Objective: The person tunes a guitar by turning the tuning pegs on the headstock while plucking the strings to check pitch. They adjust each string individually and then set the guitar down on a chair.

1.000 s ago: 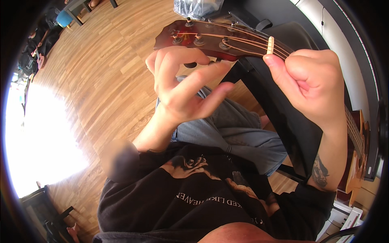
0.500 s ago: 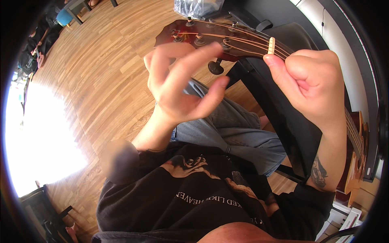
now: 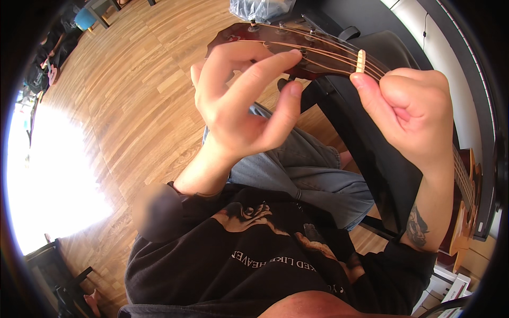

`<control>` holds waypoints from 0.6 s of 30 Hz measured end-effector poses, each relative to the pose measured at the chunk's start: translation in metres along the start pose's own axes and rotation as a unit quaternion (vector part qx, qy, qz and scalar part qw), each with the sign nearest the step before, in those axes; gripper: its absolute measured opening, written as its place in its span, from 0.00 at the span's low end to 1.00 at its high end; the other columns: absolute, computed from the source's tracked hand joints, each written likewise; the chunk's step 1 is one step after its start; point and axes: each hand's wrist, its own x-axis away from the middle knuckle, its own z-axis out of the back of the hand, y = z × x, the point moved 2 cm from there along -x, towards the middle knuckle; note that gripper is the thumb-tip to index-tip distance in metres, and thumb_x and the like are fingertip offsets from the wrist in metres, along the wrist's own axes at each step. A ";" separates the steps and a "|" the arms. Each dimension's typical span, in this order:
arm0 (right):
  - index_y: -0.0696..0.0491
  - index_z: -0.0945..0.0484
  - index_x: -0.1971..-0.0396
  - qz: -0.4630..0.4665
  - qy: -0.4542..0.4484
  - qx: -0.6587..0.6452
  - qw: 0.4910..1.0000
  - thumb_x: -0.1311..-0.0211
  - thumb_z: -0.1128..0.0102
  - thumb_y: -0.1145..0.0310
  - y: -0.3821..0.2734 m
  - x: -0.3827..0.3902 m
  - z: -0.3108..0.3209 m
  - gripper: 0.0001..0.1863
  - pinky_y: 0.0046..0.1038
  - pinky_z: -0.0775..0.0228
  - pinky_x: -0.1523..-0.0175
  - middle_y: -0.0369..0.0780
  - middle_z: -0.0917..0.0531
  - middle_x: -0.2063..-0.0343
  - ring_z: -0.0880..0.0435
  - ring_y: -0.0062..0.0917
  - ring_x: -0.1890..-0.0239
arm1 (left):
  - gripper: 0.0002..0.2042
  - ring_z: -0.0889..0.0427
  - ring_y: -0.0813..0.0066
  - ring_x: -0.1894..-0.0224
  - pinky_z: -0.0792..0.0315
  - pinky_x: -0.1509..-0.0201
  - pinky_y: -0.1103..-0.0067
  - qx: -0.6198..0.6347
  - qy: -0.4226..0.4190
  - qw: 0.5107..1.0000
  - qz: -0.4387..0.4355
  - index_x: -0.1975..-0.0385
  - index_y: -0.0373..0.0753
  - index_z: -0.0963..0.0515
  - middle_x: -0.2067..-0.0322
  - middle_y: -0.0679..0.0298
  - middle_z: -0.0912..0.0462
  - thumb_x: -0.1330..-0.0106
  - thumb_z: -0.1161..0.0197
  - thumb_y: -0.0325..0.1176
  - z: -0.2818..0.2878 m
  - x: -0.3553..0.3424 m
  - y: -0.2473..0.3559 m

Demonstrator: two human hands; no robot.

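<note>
A dark reddish guitar headstock (image 3: 238,34) lies across the upper middle, with strings running right over a pale nut (image 3: 361,61). My left hand (image 3: 238,100) is open at its near side, with index fingertip and thumb apart beside a dark tuning knob (image 3: 283,84), which they partly hide. Over the neck just past the nut, my right hand (image 3: 413,106) is closed, thumb against curled index finger. The nearest guitar string (image 3: 331,68) runs to the thumb at the nut; the fingers cover its further length.
Beneath the neck is a black bench-like surface (image 3: 366,153), beside my jeans (image 3: 297,164). Another guitar (image 3: 464,222) stands at the right, near a long black and white keyboard (image 3: 469,69). A clear plastic bag (image 3: 257,9) sits at the top. Wooden floor (image 3: 143,95) spreads left.
The headstock and both hands have shifted slightly right. My left thumb has risen a little and now covers more of the tuning knob. My right hand keeps its closed shape.
</note>
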 end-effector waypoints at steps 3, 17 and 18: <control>0.58 0.37 0.88 0.004 0.001 0.001 1.000 0.32 0.28 0.81 -0.001 -0.002 0.000 0.28 0.31 0.59 0.78 0.35 0.39 0.89 0.45 0.21 0.87 | 0.20 0.19 0.77 0.66 0.37 0.56 0.76 -0.012 -0.005 1.000 -0.025 0.55 0.46 0.08 0.60 0.69 0.14 0.52 0.22 0.34 0.000 0.000 -0.003; 0.58 0.37 0.87 0.004 0.007 0.002 1.000 0.31 0.28 0.81 0.001 0.000 0.003 0.28 0.31 0.58 0.77 0.35 0.39 0.89 0.45 0.21 0.87 | 0.22 0.19 0.74 0.65 0.33 0.53 0.76 -0.016 0.042 0.997 -0.056 0.58 0.46 0.09 0.63 0.69 0.13 0.57 0.13 0.38 -0.002 0.014 -0.005; 0.58 0.37 0.87 0.003 0.008 0.004 1.000 0.31 0.28 0.81 0.002 0.000 0.003 0.28 0.31 0.58 0.77 0.35 0.39 0.89 0.45 0.21 0.87 | 0.22 0.19 0.74 0.64 0.32 0.53 0.77 -0.021 0.049 0.996 -0.067 0.59 0.46 0.09 0.63 0.69 0.13 0.57 0.12 0.38 -0.004 0.016 -0.007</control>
